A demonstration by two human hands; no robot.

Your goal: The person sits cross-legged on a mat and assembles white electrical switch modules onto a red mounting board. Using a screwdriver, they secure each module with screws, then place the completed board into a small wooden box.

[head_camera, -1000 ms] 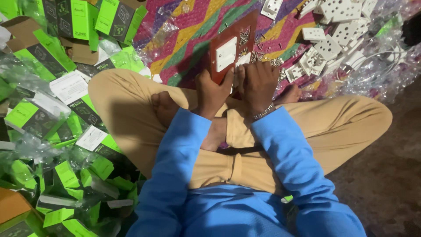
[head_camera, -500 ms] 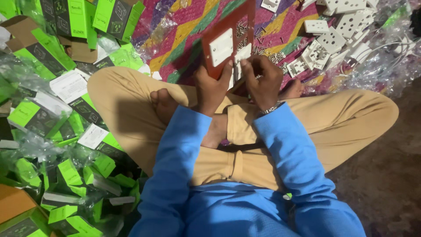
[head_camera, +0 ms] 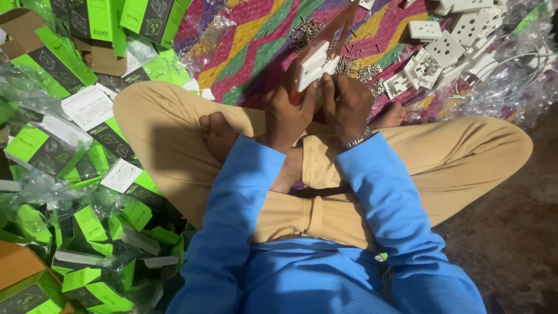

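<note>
Left hand [head_camera: 288, 116] grips brown board [head_camera: 325, 43]; right hand [head_camera: 347, 107] fingers curled on white switch plate [head_camera: 314, 64].

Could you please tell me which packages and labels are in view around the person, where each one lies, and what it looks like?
Green-and-black boxes: flat cartons stacked at the top left.
Brown cardboard box: open, at the far top left.
White paper leaflet: rectangular, beside the person's left knee.
Bagged green boxes: a heap in clear plastic, lower left.
Orange-brown carton: at the bottom left corner.
No screens or signs are visible.
</note>
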